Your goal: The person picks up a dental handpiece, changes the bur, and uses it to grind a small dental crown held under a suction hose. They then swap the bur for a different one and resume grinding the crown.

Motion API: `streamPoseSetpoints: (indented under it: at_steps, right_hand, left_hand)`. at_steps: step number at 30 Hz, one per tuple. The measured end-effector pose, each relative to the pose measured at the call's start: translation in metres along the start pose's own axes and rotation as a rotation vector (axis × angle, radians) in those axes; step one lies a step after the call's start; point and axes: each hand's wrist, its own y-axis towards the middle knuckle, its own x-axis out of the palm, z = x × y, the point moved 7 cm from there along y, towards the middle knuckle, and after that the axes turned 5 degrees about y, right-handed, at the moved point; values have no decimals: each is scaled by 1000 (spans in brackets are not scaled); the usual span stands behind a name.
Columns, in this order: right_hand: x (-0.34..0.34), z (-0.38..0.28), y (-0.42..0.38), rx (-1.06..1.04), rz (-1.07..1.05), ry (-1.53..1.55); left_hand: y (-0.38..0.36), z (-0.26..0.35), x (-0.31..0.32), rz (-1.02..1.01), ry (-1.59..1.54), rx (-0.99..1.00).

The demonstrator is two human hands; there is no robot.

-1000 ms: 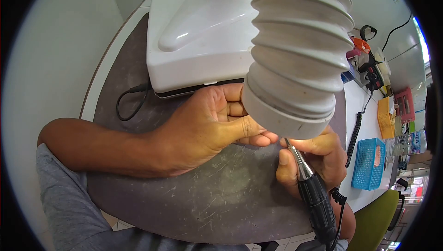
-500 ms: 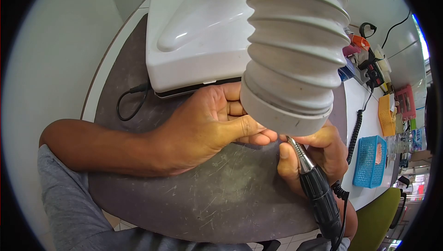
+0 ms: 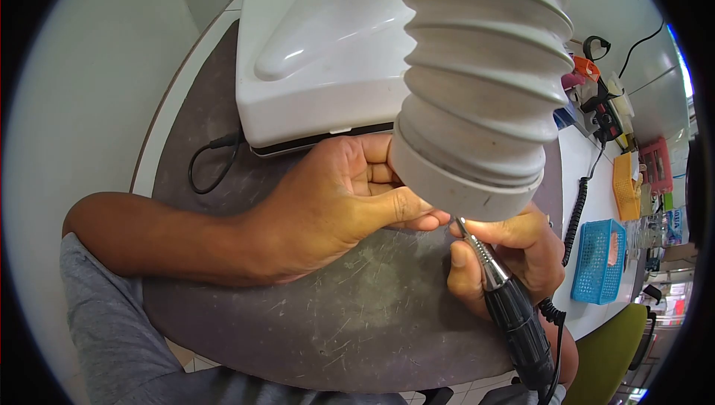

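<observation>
My right hand grips a rotary handpiece with a black grooved body and a silver nose. Its tip points up and left, close to the fingertips of my left hand. The left thumb and fingers are pinched together, and whatever they hold is too small or too hidden to name. A wide white corrugated hose hangs over both hands, and its round end covers some of the left fingers. A cord runs down from the handpiece's rear end.
Behind my hands stands a white machine with a black cable on its left. Under my forearm lies a scratched grey tabletop. To the right are a blue basket, a yellow basket, a coiled cord and a green chair.
The hose end appears slightly further right. My right hand and the handpiece's tip have shifted a little, while my left hand stays almost in place.
</observation>
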Motion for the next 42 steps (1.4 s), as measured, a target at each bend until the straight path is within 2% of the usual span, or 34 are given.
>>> streamPoseSetpoints:
  at_steps: [2, 4, 7, 10, 13, 17, 22, 26, 29, 31, 35, 38, 42]
  right_hand:
    - [0, -1, -1, -9, 12, -2]
    - [-3, 4, 0, 76, 31, 15]
    - [0, -1, 0, -24, 18, 20]
    - [-3, 3, 0, 68, 14, 21]
    - [0, 0, -2, -15, -3, 6]
    - [-4, 5, -1, 55, 35, 27]
    - [-2, 0, 0, 14, -11, -65]
    - [1, -3, 1, -67, -4, 2]
    - [-1, 1, 0, 40, -6, -41]
    - [2, -4, 0, -55, -3, -9]
    - [-4, 0, 0, -40, 51, -10]
    - [-5, 1, 0, -13, 41, 7]
    - [1, -4, 0, -86, -33, -46]
  left_hand:
    - [0, -1, -1, 6, 3, -18]
    - [0, 0, 0, -15, -1, -10]
    - [2, 0, -1, -22, 4, 7]
    - [7, -1, 0, -69, 24, 89]
    - [1, 2, 1, -11, -15, 13]
    - [6, -4, 1, -76, -34, 64]
    - [6, -8, -2, -89, -51, 20]
    - [6, -6, 0, -90, -51, 42]
    - [6, -7, 0, -75, -50, 8]
    - [7, -8, -1, -53, -42, 4]
    - [7, -8, -1, -71, -62, 3]
    - [6, -9, -2, -61, -77, -5]
    - [6, -8, -1, -67, -78, -6]
